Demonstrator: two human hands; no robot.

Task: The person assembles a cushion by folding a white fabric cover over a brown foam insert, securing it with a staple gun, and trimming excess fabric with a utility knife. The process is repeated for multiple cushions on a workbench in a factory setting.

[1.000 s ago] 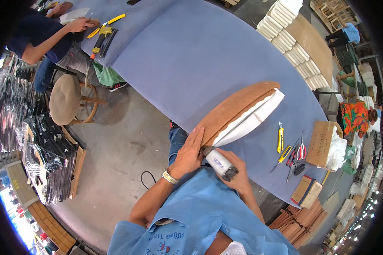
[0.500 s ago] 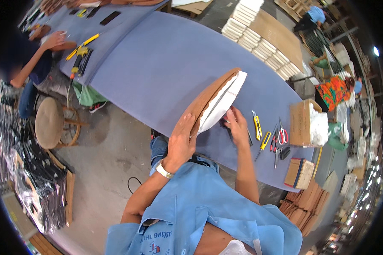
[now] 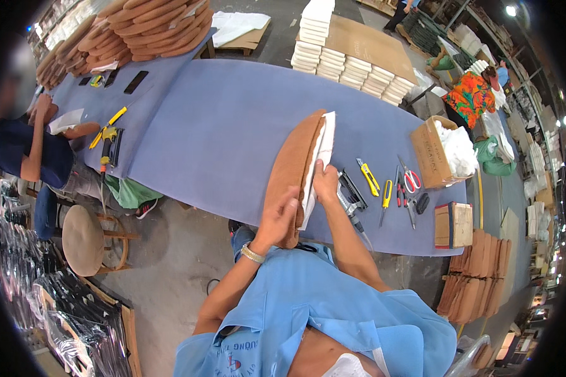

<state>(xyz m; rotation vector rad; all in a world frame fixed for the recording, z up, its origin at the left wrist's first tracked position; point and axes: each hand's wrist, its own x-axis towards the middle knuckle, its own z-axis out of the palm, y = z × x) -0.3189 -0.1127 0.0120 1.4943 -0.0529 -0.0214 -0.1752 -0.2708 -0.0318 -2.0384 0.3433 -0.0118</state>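
Observation:
A brown fabric-covered seat pad [image 3: 289, 160] with a white underside stands on edge before me, tilted above the near edge of the blue-grey table [image 3: 226, 119]. My left hand [image 3: 279, 217] is closed on its lower part, fingers against the brown cover. On the white side, my right hand [image 3: 324, 183] pinches the pad near the middle, thumb pointing up. Just right of that hand a black and silver staple gun [image 3: 351, 193] lies on the table with a hose attached, held by neither hand.
To the right lie a yellow utility knife [image 3: 368, 178], a yellow screwdriver [image 3: 387, 193], red-handled scissors [image 3: 411, 181] and pliers [image 3: 401, 193]. Beyond are a carton [image 3: 435, 154] with white stuffing and a smaller box [image 3: 453, 225]. A co-worker [image 3: 38, 144] sits at left beside another staple gun [image 3: 110, 146].
My right hand has left the staple gun's area and moved up onto the pad's white side. The pad has turned more upright, and my view has shifted.

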